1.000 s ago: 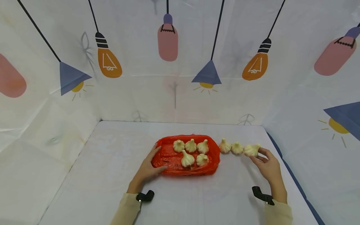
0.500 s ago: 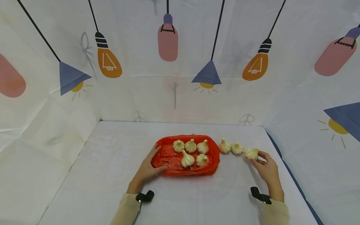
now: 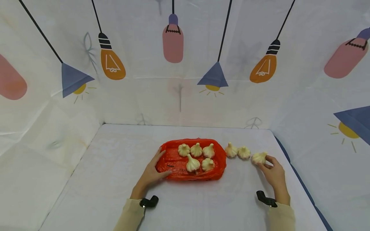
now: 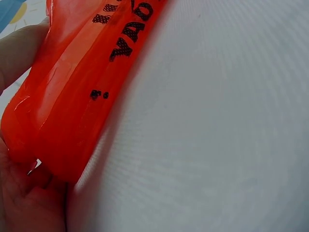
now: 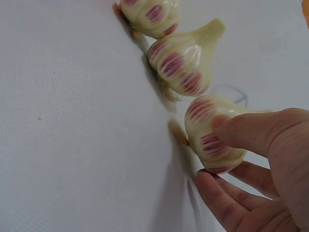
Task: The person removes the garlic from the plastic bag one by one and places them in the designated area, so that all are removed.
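My left hand [image 3: 151,173] grips the left end of a shallow tray [image 3: 173,160] wrapped in a red plastic bag, with black print on the plastic [image 4: 91,72] in the left wrist view. Five-petal-like ridged garlic bulbs sit inside, several in all, including a larger one [image 3: 192,163] at the front. My right hand [image 3: 275,173] pinches a garlic bulb [image 5: 207,137], streaked purple, between thumb and fingers, low over the table at the right. Left of it stand two more bulbs, a middle one [image 3: 244,152] and one [image 3: 231,150] beside the tray's right end.
The white table [image 3: 115,179] carries the tray and bulbs. A pale cloth wall [image 3: 138,102] printed with lamps rises behind it and along both sides. Dark blue fabric [image 3: 306,186] runs along the table's right edge.
The right hand has shifted its garlic bulb slightly towards me, and a small gap now shows between it and the middle bulb. The left hand and tray stay put.
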Tool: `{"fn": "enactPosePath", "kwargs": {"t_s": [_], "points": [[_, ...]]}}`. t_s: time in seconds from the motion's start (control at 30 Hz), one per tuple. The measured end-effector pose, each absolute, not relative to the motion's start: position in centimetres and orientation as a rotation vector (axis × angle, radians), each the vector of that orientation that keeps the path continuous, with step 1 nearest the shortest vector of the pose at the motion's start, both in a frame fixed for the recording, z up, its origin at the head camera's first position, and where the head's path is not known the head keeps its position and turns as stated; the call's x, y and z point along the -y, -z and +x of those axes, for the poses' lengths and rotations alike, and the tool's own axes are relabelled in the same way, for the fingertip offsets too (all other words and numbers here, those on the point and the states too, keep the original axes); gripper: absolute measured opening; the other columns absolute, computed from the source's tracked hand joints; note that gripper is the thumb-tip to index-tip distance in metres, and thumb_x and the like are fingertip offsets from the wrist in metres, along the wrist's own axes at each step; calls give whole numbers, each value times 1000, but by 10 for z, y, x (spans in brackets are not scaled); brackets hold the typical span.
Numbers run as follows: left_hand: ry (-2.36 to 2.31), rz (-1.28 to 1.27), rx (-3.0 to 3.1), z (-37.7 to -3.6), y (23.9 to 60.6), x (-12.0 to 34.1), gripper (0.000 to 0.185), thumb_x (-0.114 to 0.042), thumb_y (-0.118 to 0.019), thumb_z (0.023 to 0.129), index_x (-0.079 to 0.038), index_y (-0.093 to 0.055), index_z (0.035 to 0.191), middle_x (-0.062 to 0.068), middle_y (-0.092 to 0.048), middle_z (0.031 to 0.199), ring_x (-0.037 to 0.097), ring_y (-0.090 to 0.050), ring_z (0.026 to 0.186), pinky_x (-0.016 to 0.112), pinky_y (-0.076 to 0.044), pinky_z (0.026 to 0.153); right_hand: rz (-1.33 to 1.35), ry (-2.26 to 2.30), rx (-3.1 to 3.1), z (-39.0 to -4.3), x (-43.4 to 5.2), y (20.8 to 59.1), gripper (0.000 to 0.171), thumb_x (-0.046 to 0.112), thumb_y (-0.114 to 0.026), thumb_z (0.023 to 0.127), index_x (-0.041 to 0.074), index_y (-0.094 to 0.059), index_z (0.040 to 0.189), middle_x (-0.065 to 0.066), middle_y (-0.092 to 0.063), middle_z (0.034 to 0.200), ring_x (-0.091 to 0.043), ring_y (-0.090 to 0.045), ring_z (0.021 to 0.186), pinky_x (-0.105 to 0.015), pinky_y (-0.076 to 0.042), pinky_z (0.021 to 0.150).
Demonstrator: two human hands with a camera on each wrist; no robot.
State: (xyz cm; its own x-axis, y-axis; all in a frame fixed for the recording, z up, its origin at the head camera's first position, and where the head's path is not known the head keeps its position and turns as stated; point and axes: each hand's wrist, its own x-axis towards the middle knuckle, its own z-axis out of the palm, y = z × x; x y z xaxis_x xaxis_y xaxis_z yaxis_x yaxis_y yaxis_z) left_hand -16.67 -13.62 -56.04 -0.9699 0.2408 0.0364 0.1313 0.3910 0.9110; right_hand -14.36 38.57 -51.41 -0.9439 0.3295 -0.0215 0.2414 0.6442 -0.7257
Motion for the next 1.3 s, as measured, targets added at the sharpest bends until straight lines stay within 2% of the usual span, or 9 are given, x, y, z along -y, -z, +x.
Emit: {"fn": "enactPosePath", "kwargs": {"t_s": [0.53,0.67,0.77,0.83,0.9,0.97,1.03,1.2,1.3], "points": [[-1663,311,-2517,-166,560,135,99,-35,-89,80,-23,-34,162,-8,-14,174,27,-13,161,62,-18,126,-484,-1220,2769,-163,-384,515,66,28,-64,102,-4,-38,153,-32,-41,156,-48,-55,132,-1,-37,70],[-1665,310,-2516,-166,560,135,99,-35,-88,80,-23,-34,162,-8,-14,174,28,-13,161,62,-18,126,-483,-1198,2776,-168,-384,515,65,28,-62,103,-4,-37,154,-31,-40,157,-49,-55,132,-28,-54,92],[-1661,307,-2520,-166,561,135,98,-35,-88,80,-24,-35,162,-8,-14,174,28,-14,161,62,-19,126,-492,-1189,2767,-171,-382,518,66,29,-62,103,-4,-37,154,-31,-39,157,-50,-55,131,-52,-51,102],[-1660,312,-2526,-166,561,135,98,-35,-88,80,-23,-35,162,-7,-14,174,28,-15,161,62,-19,126,-506,-1181,2760,-172,-381,520,68,30,-64,101,-3,-37,154,-31,-41,156,-48,-56,130,-44,-53,98],[-1657,321,-2533,-166,561,136,98,-36,-88,80,-22,-35,162,-5,-15,174,30,-15,160,64,-20,125,-520,-1170,2748,-172,-380,522,69,30,-66,100,-3,-38,153,-31,-43,154,-46,-58,128,-26,-52,88],[-1648,322,-2537,-166,561,136,98,-37,-87,81,-22,-35,162,-4,-15,174,31,-16,160,64,-20,125,-523,-1162,2738,-171,-380,524,70,29,-69,98,-3,-38,153,-31,-46,151,-45,-60,127,-10,-42,78],[-1644,319,-2535,-166,561,136,98,-37,-87,81,-22,-35,162,-4,-14,174,31,-15,160,64,-20,125,-512,-1156,2728,-171,-379,525,70,27,-69,98,-4,-39,152,-32,-47,150,-45,-60,126,-2,-33,71],[-1641,309,-2529,-166,561,136,98,-35,-87,81,-23,-34,162,-7,-14,174,29,-15,161,63,-20,125,-491,-1154,2740,-170,-380,524,71,24,-68,98,-5,-36,153,-34,-45,150,-48,-60,126,-5,-36,72],[-1635,305,-2529,-167,562,136,98,-36,-87,81,-24,-34,162,-8,-14,174,29,-15,161,63,-20,125,-495,-1143,2766,-169,-380,522,73,26,-67,99,-5,-32,155,-36,-42,153,-49,-59,127,-20,-51,83]]}}
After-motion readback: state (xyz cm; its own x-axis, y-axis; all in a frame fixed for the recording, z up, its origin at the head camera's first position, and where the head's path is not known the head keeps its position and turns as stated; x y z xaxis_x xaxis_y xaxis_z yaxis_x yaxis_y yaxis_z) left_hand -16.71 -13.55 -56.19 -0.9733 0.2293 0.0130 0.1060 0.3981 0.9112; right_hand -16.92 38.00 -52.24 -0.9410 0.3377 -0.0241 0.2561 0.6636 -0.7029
